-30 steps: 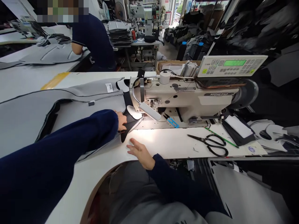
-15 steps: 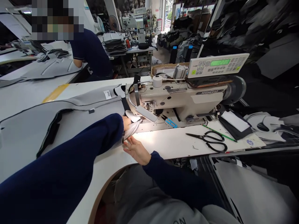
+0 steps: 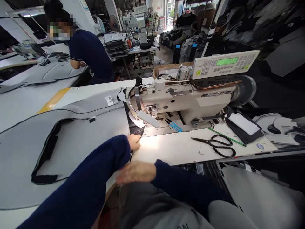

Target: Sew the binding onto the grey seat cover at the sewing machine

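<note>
A large grey fabric panel [image 3: 78,133] with black edging lies on the white sewing table [image 3: 171,148], its right end reaching under the head of the beige sewing machine [image 3: 186,101]. My left hand [image 3: 134,141] is closed on the dark edge of that fabric, just in front of the machine's needle area. Near the table's front edge my right hand [image 3: 135,171] is smeared by motion; its fingers point left and look stretched out, with nothing visible in them.
Black scissors [image 3: 218,144], a green pencil [image 3: 227,137] and blue thread snips [image 3: 175,126] lie right of the needle. A control panel [image 3: 224,63] sits atop the machine. A person in dark blue [image 3: 89,54] bends over another table at back left.
My left hand has drawn the fabric edge back toward me, away from the needle. My right hand slid from the tabletop down to the table's front edge. The view shifted slightly.
</note>
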A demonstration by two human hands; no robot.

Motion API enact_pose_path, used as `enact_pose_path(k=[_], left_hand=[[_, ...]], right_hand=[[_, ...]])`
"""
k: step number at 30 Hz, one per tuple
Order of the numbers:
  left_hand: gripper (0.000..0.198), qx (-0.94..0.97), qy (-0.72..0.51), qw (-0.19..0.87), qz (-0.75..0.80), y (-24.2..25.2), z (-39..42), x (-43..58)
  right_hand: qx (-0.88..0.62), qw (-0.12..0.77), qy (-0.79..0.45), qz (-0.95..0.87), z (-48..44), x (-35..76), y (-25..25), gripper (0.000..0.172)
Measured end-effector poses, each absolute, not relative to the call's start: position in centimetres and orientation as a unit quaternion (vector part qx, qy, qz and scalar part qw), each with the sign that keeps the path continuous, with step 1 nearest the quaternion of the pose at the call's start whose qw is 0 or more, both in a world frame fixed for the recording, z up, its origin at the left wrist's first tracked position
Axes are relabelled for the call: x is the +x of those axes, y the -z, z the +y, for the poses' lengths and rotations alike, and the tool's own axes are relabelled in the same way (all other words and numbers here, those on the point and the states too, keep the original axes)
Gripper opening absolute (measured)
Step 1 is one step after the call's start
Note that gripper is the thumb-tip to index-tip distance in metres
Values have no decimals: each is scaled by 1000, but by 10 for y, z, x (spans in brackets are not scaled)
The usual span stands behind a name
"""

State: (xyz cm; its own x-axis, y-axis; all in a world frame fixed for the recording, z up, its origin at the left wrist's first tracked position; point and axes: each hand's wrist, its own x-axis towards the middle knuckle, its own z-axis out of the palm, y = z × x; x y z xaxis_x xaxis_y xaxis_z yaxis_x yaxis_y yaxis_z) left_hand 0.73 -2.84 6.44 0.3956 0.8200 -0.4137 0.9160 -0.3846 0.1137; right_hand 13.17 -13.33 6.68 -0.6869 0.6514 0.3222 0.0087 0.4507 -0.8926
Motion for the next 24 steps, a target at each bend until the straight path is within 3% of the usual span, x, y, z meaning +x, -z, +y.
enact_pose_path(k=[2, 5, 7, 9, 12, 19, 24], left_hand=[[20, 802, 119, 178, 557, -55, -43, 6], [34, 796, 53, 190, 572, -45, -54, 5], [34, 795, 5, 185, 578, -42, -54, 3], [32, 790, -47, 157, 591, -42, -50, 1], [37, 792, -98, 105, 594, -48, -40, -2], [41, 855, -67, 105, 503, -55, -2, 1], [35, 859, -103, 126, 485, -40, 17, 6]], right_hand=[[-148, 291, -493, -806, -146, 158, -70, 17], [-248, 322, -421, -811, -124, 185, -66, 32], [-311, 310, -284, -852, -94, 191, -57, 37], [-328, 237, -143, -903, -69, 188, -46, 44], [-334, 173, -30, -926, -50, 174, -31, 55], [-361, 121, 63, -922, -50, 143, -22, 33], [-320, 68, 91, -941, -53, 142, -30, 29]])
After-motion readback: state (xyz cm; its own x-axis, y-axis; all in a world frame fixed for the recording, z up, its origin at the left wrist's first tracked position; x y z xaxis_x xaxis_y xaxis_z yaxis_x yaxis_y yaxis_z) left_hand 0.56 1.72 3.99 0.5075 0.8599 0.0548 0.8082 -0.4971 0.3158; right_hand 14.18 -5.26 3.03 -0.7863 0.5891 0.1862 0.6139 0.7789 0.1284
